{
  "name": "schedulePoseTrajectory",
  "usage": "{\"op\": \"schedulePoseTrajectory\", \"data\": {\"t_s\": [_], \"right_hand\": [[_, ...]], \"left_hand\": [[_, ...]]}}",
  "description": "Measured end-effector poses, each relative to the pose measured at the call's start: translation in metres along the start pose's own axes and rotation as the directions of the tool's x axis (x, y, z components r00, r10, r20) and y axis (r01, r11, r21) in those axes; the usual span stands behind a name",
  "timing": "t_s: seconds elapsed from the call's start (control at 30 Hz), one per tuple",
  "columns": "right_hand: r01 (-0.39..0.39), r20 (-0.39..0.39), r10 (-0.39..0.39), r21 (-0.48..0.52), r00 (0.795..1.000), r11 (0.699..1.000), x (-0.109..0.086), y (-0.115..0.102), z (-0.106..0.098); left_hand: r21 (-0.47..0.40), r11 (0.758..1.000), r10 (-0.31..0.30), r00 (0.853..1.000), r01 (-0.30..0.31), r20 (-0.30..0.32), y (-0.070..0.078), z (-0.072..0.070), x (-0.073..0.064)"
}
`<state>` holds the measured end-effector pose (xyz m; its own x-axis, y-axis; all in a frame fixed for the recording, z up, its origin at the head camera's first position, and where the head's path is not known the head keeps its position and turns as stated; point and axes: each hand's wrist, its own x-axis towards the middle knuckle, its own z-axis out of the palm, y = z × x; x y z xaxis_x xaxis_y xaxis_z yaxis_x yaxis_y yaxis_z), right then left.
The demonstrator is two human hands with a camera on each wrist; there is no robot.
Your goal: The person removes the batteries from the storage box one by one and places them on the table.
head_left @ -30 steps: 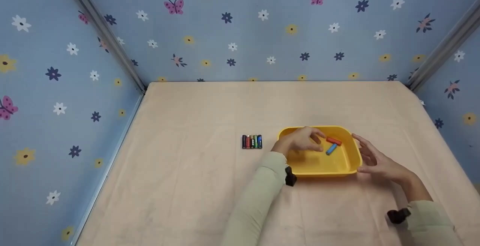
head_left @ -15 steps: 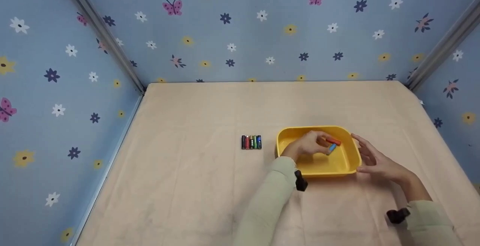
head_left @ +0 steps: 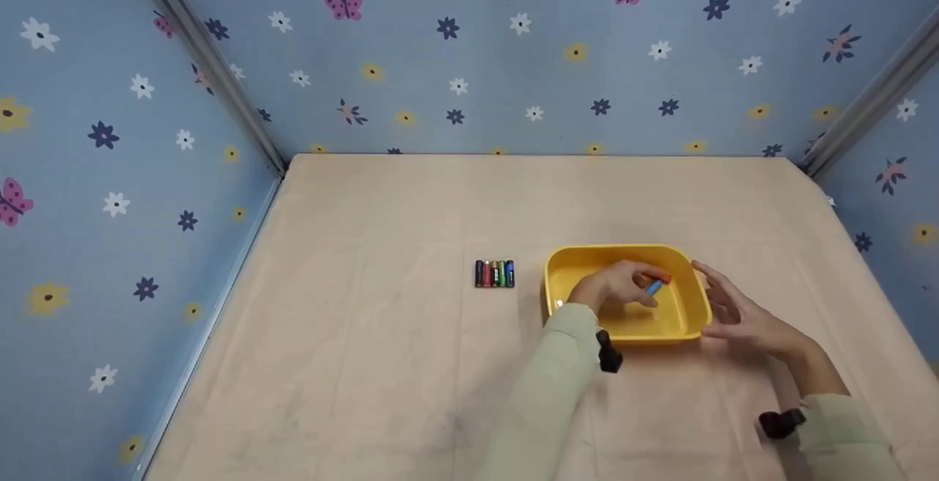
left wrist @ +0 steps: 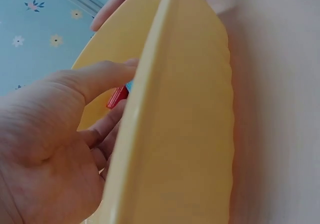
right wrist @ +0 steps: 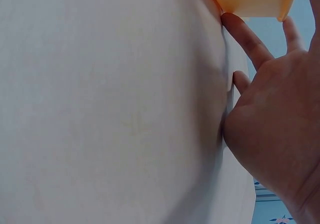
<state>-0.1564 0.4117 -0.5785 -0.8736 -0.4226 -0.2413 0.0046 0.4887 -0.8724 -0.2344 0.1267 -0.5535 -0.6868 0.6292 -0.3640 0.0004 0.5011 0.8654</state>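
Note:
A yellow plastic basin (head_left: 678,331) stands on the table with a red battery (head_left: 665,278) and a blue battery (head_left: 653,287) inside, near its right end. My left hand (head_left: 616,283) reaches into the basin over its near left side. Its thumb and forefinger are spread about the two batteries, and in the left wrist view the basin wall hides the fingertips. Fingers and thumb of my right hand (head_left: 748,323) lie spread against the basin's right end, touching it. Left of the basin, several batteries (head_left: 494,274) lie side by side in a row.
A pale cloth covers the table (head_left: 352,305). Blue patterned panels (head_left: 484,56) rise along its back and sides, with grey posts (head_left: 213,63) at the back corners. The basin's raised rim stands around my left hand.
My left hand has moved right and deeper into the basin, bringing its fingers to the red and blue batteries. My right hand stays at the basin's end. The row of batteries is unmoved.

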Motion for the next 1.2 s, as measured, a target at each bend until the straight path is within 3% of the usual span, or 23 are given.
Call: {"op": "schedulePoseTrajectory", "data": {"t_s": [0.3,0.53,0.77,0.83,1.03,1.2], "right_hand": [[-0.008,0.000,0.008,-0.013,1.000,1.000,0.000,-0.001,-0.001],[-0.035,-0.010,0.035,-0.021,0.999,0.999,0.000,-0.002,-0.001],[-0.031,-0.005,0.031,0.000,0.999,1.000,0.002,-0.003,0.000],[-0.024,-0.007,0.024,0.000,1.000,1.000,0.002,-0.003,0.000],[0.010,-0.009,-0.010,0.006,1.000,1.000,0.002,-0.003,0.001],[0.013,-0.007,-0.013,0.014,1.000,1.000,0.001,-0.002,0.001]], "left_hand": [[0.154,0.983,-0.101,0.995,0.101,-0.007,0.006,0.005,-0.001],[0.115,0.986,-0.118,0.993,0.120,-0.024,0.008,0.005,-0.007],[0.121,0.976,-0.177,0.984,0.180,-0.033,0.008,-0.002,-0.009],[0.139,0.976,-0.166,0.986,0.169,-0.031,0.006,-0.003,-0.008],[0.251,0.967,-0.045,0.999,0.046,-0.010,-0.003,-0.006,-0.008],[0.254,0.967,-0.033,0.999,0.027,0.020,-0.004,-0.008,-0.007]]}}
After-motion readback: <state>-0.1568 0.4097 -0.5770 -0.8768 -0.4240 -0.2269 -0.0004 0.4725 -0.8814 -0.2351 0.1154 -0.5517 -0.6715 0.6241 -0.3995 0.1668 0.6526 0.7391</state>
